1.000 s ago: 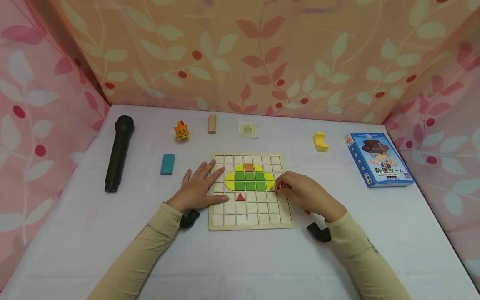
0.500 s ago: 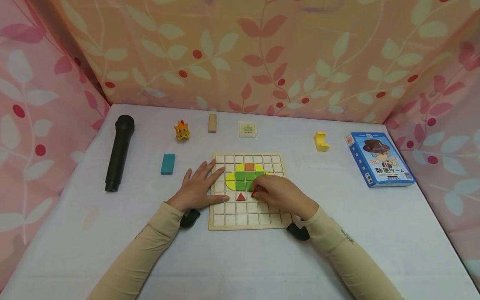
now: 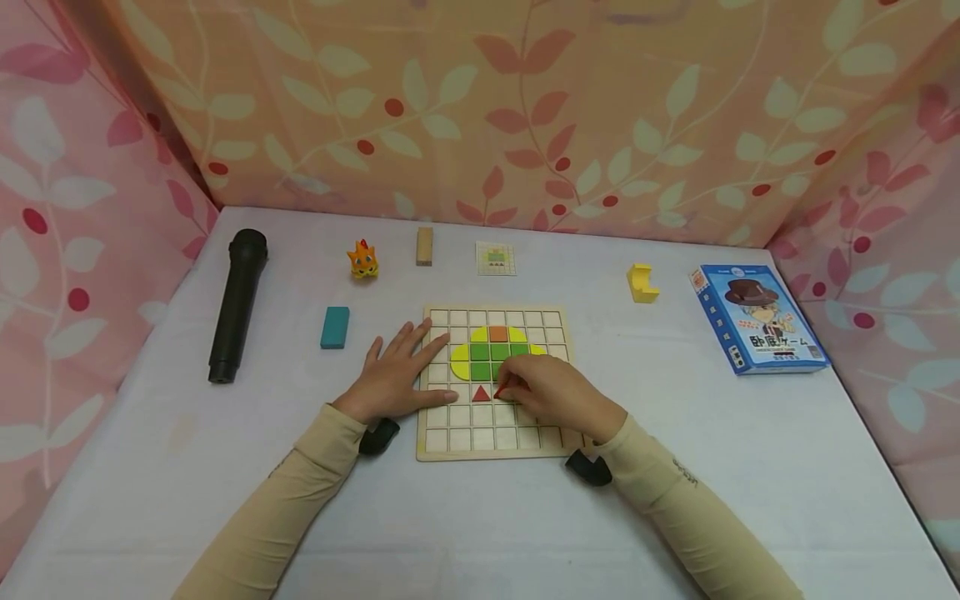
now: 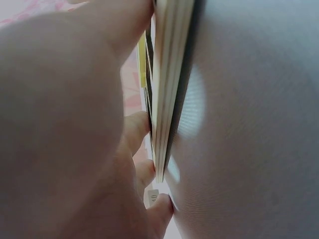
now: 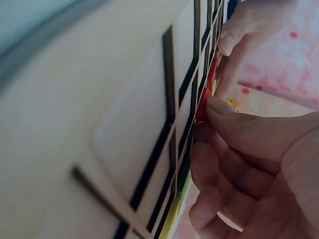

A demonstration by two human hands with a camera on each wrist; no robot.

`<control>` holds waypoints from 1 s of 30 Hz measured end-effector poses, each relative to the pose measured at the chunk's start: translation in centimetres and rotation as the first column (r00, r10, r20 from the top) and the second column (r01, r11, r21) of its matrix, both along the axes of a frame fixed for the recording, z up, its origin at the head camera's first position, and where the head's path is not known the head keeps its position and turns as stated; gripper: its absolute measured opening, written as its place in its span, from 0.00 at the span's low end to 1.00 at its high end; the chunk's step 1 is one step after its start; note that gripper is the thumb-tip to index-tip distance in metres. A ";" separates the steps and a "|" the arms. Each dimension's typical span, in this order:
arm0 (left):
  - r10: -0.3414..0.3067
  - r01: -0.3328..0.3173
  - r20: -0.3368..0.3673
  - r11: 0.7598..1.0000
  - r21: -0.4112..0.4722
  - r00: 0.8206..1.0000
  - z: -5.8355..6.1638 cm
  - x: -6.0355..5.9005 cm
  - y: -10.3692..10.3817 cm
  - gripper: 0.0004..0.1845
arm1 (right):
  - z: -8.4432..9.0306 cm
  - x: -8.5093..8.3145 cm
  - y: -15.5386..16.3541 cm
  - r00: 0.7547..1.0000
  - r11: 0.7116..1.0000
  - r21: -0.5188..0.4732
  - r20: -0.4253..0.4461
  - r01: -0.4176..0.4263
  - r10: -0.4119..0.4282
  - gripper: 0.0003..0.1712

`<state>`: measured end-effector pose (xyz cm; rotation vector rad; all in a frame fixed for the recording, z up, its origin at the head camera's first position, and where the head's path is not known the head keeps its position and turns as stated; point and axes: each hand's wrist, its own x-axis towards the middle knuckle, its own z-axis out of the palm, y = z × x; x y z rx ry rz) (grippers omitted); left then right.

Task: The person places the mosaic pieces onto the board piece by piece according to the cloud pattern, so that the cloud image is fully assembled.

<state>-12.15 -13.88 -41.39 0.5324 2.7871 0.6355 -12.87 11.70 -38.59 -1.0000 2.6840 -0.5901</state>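
A wooden grid board [image 3: 450, 440] lies on the white tabletop. My left hand [image 3: 396, 379] rests on its left edge with fingers spread straight. Above the board's lower right half, my right hand [image 3: 562, 393] pinches a small red piece [image 5: 202, 105] between thumb and fingertips, at the board's surface. Just left of it, a red triangle [image 3: 481, 394] sits in a cell. Higher up are several green squares [image 3: 479, 352], an orange square [image 3: 498, 334] and curved yellow pieces [image 3: 460, 363]. The right hand hides part of that pattern.
Behind the board lies a small pattern card [image 3: 496, 259]. A wooden block [image 3: 424, 247], an orange toy figure [image 3: 363, 262], a teal block [image 3: 334, 327] and a black microphone [image 3: 238, 307] are to the left. On the right are a yellow block [image 3: 642, 283] and a blue box [image 3: 757, 321].
My right hand has moved left, carrying the red piece from the board's right edge to beside the red triangle. The left hand has stayed in place.
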 end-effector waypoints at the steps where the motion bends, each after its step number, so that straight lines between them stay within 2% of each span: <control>1: 0.000 0.000 0.000 1.000 -0.001 1.000 0.1 0.0 0.0 0.46 | 0.0 0.0 0.0 1.000 1.000 0.001 0.000 -0.004 0.004 0.03; 10: -0.005 0.005 -0.002 1.000 0.000 1.000 0.3 0.1 0.1 0.46 | 0.3 -0.2 0.2 0.997 0.997 0.010 -0.012 -0.079 0.079 0.04; 16: -0.007 0.007 -0.003 1.000 0.006 1.000 0.3 0.2 0.0 0.46 | 0.4 -0.2 0.2 0.991 0.993 -0.003 -0.066 -0.118 0.117 0.05; 24: -0.004 0.004 0.005 1.000 0.004 1.000 0.4 0.2 0.1 0.46 | 0.2 -0.1 -0.1 0.993 0.997 0.003 -0.089 -0.071 0.071 0.02; 30: -0.003 0.003 0.007 1.000 0.010 1.000 0.6 0.2 0.1 0.46 | 0.0 -0.1 -0.2 0.992 0.998 0.008 -0.106 -0.067 0.068 0.01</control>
